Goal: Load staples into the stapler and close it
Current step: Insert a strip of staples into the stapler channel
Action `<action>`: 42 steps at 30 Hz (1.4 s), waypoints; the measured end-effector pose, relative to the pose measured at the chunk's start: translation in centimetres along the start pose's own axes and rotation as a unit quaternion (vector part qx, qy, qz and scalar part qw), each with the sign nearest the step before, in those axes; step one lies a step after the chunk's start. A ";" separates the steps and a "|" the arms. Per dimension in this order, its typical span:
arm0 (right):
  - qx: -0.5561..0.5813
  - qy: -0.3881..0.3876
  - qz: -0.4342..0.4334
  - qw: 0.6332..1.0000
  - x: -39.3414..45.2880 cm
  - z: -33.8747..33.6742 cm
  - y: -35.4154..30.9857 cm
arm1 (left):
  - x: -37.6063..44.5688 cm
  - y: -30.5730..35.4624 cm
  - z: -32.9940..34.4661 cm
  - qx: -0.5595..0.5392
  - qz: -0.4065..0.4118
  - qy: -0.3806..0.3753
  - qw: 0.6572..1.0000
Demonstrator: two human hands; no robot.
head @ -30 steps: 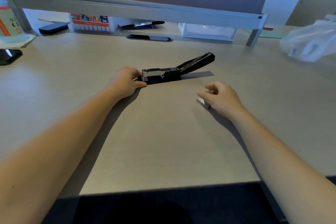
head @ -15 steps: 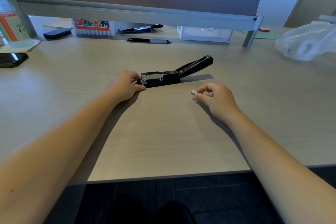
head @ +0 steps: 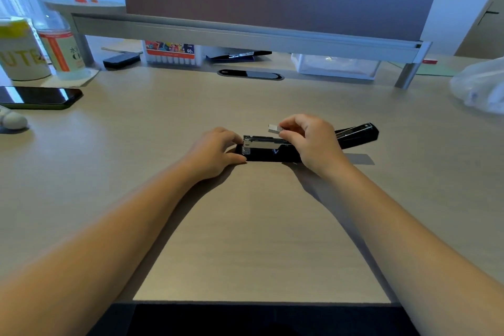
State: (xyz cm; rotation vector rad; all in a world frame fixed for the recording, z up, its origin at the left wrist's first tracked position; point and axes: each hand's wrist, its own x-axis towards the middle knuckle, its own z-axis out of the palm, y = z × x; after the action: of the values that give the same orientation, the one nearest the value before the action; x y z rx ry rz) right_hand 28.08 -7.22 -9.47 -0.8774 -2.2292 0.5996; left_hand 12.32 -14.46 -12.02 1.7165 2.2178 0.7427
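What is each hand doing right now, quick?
Left hand: closed on the front end of the open stapler, steadying it on the desk.
Right hand: pinching a strip of staples just above the stapler.

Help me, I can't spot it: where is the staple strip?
Head view, centre: staple strip pinched in the right hand, just above the open stapler.

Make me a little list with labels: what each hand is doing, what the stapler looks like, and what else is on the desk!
left hand: steadies the front end of the stapler
right hand: pinches a staple strip just above the stapler's metal tray
stapler: black, lying on the desk, its lid swung open to the right
staples loaded: not yet
also on the desk: phone, bottle, plastic bag
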 end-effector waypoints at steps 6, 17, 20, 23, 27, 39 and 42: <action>-0.045 -0.037 -0.029 0.998 0.7 1.6 0.4 | 0.3 -0.4 0.1 0.007 0.004 0.001 1.000; -0.054 -0.070 -0.032 0.996 1.1 1.4 0.5 | 0.6 -0.5 -0.1 0.006 0.001 -0.013 1.000; -0.053 -0.075 -0.028 0.995 1.1 1.3 0.5 | 0.5 -0.4 0.0 0.009 0.001 -0.013 1.000; -0.056 -0.093 -0.028 0.994 1.2 1.1 0.5 | 0.4 -0.2 0.0 0.007 -0.001 -0.012 1.000; -0.072 -0.107 -0.037 0.991 1.2 1.1 0.6 | 0.3 -0.1 -0.1 0.008 -0.002 -0.013 1.000; -0.114 -0.103 -0.050 0.987 -0.4 0.6 0.8 | -0.5 -0.1 -0.7 0.016 0.011 -0.033 0.999; -0.107 -0.123 -0.053 0.985 -0.5 1.0 0.3 | -0.6 0.0 -0.9 0.017 0.012 -0.032 0.999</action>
State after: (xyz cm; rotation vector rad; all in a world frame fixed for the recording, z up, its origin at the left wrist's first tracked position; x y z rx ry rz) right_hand 27.73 -7.54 -10.56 -0.8192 -2.5836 0.4444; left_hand 12.04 -15.23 -11.38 1.7609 2.1817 0.6492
